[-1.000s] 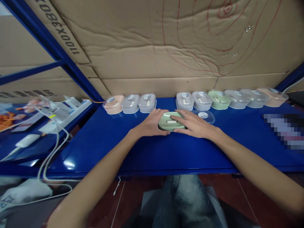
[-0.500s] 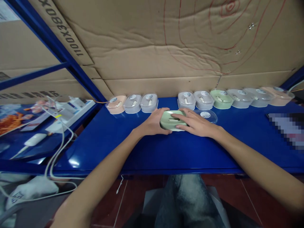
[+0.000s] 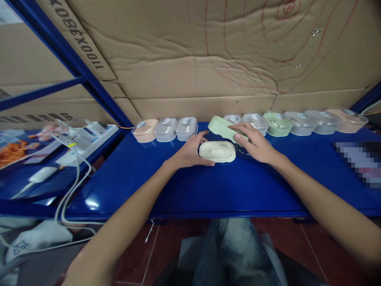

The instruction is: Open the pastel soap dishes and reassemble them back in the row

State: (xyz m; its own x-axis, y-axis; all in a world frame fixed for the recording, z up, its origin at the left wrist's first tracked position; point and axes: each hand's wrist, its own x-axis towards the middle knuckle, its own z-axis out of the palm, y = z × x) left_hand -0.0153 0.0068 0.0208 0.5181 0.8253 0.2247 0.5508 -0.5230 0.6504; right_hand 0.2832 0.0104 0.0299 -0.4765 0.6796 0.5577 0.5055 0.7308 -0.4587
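Right hand [image 3: 257, 145] grips one green tray [image 3: 224, 128]; left hand [image 3: 187, 153] steadies one cream base [image 3: 217, 151].

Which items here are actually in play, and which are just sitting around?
In play:
left hand steadying the cream tray
right hand holding the green shell, lifted and tilted
clear lid under the right hand

Lying about:
row of boxed dishes along the cardboard wall
power strip and cables on the left

10 boxed cases [image 3: 186, 128], 1 green shell [image 3: 222, 129], 1 cream insert [image 3: 217, 151].
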